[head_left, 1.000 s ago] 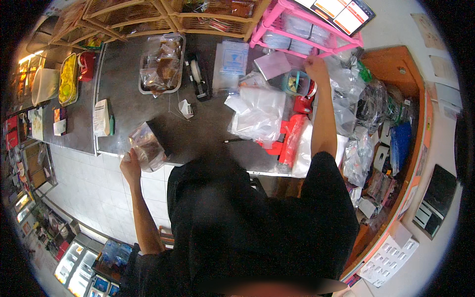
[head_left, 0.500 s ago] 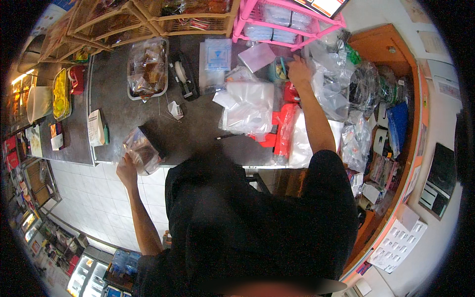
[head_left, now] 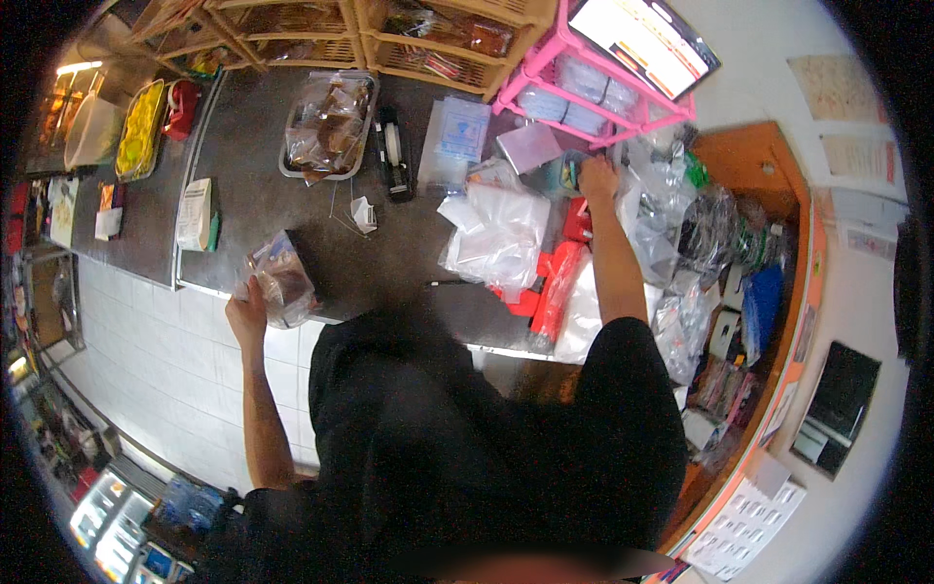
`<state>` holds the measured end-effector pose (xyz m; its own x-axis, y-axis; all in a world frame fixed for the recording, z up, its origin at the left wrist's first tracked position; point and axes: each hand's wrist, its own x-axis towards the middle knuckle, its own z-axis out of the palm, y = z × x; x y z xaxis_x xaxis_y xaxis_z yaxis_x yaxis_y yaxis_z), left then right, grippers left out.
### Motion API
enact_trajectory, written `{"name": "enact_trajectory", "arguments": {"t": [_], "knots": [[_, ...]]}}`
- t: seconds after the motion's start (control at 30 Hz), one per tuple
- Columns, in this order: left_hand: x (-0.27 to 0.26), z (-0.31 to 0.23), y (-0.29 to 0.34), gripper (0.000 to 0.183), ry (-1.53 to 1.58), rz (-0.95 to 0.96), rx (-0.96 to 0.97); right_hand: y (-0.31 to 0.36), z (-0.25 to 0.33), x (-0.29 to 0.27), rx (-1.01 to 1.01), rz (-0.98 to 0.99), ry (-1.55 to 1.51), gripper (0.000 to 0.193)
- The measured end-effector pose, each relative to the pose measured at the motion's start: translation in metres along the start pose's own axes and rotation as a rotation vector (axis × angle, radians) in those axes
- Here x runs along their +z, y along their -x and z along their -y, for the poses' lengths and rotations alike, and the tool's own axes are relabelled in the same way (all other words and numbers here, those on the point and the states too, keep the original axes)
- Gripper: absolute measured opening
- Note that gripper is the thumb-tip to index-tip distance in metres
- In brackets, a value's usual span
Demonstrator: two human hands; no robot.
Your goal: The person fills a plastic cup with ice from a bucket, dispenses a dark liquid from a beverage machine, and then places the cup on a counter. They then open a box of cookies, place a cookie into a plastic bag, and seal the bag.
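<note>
My left hand (head_left: pixel 247 310) grips a clear plastic bag (head_left: pixel 282 280) with something brown inside, just over the counter's front edge. Far to the right, my right hand (head_left: pixel 597 181) is beside a small blue-green container (head_left: pixel 568 171) holding small items. Its fingers look curled together, and whatever they hold is hidden. A red object (head_left: pixel 578 222) lies just below that wrist. Left of it spreads a stack of clear plastic bags (head_left: pixel 501 224). A pinkish flat box (head_left: pixel 528 146) sits behind the container.
On the dark counter (head_left: pixel 263 209) stand a tray of wrapped brown pieces (head_left: pixel 366 122) and a black tape dispenser (head_left: pixel 394 161). Behind rise tan plastic racks (head_left: pixel 365 39) and a pink rack (head_left: pixel 530 73). Loose plastic bags (head_left: pixel 662 234) crowd the right side, beside a wooden cabinet (head_left: pixel 769 156).
My right hand has drawn its fingers in beside the blue-green container. My left hand keeps hold of the bag. The whole view has shifted and turned slightly.
</note>
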<state>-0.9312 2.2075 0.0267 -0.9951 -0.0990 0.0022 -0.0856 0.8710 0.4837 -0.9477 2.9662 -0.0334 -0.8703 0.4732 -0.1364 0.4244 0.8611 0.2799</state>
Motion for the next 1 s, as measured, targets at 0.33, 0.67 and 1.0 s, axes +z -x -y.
{"name": "enact_trajectory", "arguments": {"t": [0.33, 0.67, 1.0], "knots": [[-0.008, -0.022, 0.004, 0.051, 0.375, -0.108, -0.083, -0.031, -0.039, 0.040, -0.130, -0.297, 0.124, 0.021], [-0.016, -0.035, -0.019, 0.029, 0.329, -0.059, -0.034, 0.097, 0.129, -0.156, -0.038, -0.353, -0.944, 0.023], [-0.054, -0.005, -0.046, 0.019, 0.400, 0.095, 0.340, 0.267, 0.516, -0.216, -0.574, 0.046, -1.382, 0.018]]}}
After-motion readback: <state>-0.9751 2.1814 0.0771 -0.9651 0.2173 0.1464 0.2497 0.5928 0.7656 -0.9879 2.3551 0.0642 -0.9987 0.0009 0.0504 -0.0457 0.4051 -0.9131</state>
